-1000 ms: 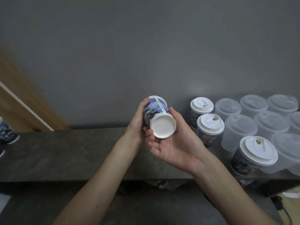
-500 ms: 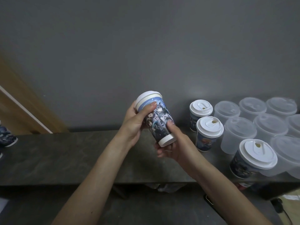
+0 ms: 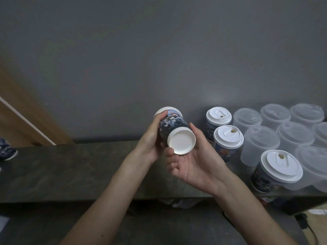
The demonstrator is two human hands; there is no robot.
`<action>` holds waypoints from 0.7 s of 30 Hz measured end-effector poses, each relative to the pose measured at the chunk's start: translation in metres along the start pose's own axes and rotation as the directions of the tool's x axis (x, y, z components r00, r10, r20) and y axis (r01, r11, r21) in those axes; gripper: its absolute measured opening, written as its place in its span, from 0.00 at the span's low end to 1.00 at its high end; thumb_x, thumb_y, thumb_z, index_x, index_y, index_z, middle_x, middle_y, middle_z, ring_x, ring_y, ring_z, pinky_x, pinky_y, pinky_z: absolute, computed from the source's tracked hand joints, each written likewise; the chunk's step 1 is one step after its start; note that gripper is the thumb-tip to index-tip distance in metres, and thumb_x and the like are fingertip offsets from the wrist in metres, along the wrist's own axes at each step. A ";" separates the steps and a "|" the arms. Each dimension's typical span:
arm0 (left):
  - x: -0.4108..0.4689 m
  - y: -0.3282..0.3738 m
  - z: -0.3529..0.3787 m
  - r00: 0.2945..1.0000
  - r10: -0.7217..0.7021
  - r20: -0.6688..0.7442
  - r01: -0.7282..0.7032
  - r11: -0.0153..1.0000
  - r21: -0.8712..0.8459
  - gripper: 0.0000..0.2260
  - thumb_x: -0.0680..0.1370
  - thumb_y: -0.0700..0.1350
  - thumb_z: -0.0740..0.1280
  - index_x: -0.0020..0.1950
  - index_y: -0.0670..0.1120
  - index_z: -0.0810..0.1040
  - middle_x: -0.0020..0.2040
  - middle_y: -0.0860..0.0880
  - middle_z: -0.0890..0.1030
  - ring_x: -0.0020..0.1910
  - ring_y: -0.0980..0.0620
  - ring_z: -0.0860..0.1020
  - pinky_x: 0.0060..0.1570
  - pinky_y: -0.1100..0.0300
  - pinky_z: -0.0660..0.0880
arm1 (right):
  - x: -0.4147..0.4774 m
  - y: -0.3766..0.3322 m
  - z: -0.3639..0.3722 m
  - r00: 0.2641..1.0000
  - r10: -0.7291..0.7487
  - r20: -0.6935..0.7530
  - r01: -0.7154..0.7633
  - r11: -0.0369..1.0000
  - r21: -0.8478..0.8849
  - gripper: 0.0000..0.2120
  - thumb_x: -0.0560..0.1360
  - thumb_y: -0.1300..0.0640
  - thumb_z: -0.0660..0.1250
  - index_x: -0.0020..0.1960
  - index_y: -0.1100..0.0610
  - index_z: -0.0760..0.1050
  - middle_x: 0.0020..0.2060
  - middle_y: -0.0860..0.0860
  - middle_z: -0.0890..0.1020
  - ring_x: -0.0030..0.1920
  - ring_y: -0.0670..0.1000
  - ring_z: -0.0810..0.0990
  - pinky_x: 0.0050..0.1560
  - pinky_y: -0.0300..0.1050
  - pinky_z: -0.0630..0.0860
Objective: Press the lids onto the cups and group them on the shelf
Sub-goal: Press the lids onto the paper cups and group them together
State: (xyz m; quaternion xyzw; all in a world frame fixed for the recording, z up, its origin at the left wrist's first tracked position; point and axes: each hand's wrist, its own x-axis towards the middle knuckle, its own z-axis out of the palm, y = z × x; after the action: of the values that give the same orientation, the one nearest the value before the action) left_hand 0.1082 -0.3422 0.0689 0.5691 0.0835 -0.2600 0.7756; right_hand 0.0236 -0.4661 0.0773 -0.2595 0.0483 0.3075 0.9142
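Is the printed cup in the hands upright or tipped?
Tipped. The cup lies nearly level: its white base faces the camera and its lid points toward the wall. The left hand and right hand hold it.

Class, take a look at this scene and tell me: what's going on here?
A person holds a printed paper cup in both hands above the dark shelf. It is tipped on its side, white base toward the camera. The left hand grips it near the lid; the right hand cradles the base end. On the shelf to the right stand three lidded printed cups beside a cluster of lidded translucent cups.
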 end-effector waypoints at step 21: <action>0.000 0.005 -0.006 0.929 0.355 0.108 -0.361 0.932 0.040 0.30 0.70 0.49 0.77 0.67 0.38 0.74 0.52 0.42 0.84 0.49 0.46 0.83 0.54 0.51 0.80 | 0.002 0.010 -0.022 0.992 -0.118 -0.036 0.111 0.980 -0.162 0.30 0.77 0.35 0.56 0.54 0.62 0.78 0.37 0.60 0.79 0.33 0.54 0.80 0.37 0.46 0.81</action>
State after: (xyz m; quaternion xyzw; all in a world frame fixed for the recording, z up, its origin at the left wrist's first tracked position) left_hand 0.1117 -0.3356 0.0708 0.5838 -0.0681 -0.1446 0.7960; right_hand 0.0208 -0.4693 0.0533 -0.3413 0.0290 0.2514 0.9052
